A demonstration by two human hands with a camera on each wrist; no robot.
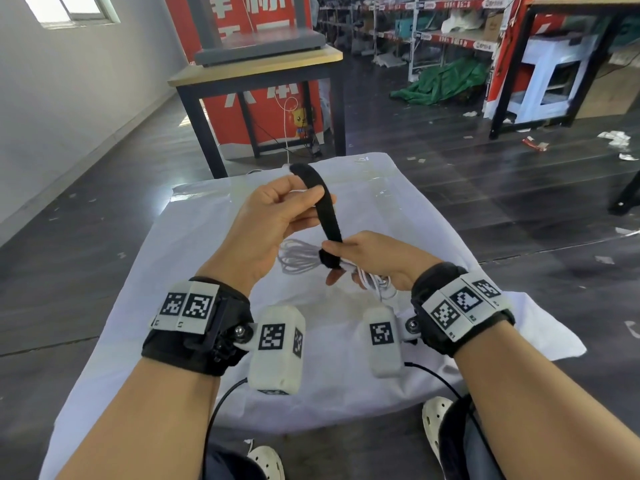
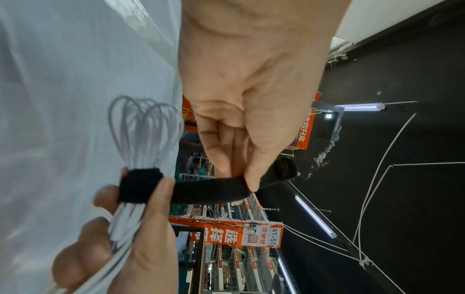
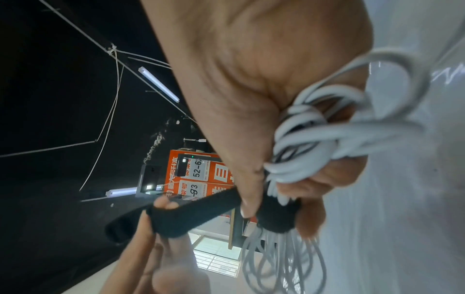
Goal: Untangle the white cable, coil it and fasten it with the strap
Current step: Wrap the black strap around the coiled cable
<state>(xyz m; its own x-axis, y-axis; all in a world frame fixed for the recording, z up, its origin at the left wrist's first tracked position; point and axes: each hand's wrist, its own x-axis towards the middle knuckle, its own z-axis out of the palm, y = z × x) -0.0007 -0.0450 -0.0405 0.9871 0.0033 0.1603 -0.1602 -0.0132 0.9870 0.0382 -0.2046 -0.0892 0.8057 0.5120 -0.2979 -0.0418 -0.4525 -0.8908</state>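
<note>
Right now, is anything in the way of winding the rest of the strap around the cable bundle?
Only the holding hand itself. The right hand grips the cable beside the wrapped part, thumb on the strap. The left hand holds the free end up, unobstructed.

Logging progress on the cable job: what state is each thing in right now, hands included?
Cable: coiled, bunched in the right hand's grip.
Strap: one end wrapped round the coil, free tail pulled up, not yet fastened.
Left hand: pinches the strap's tail.
Right hand: holds the coil, thumb on the wrapped strap.
Cloth: spread flat beneath the hands.
</note>
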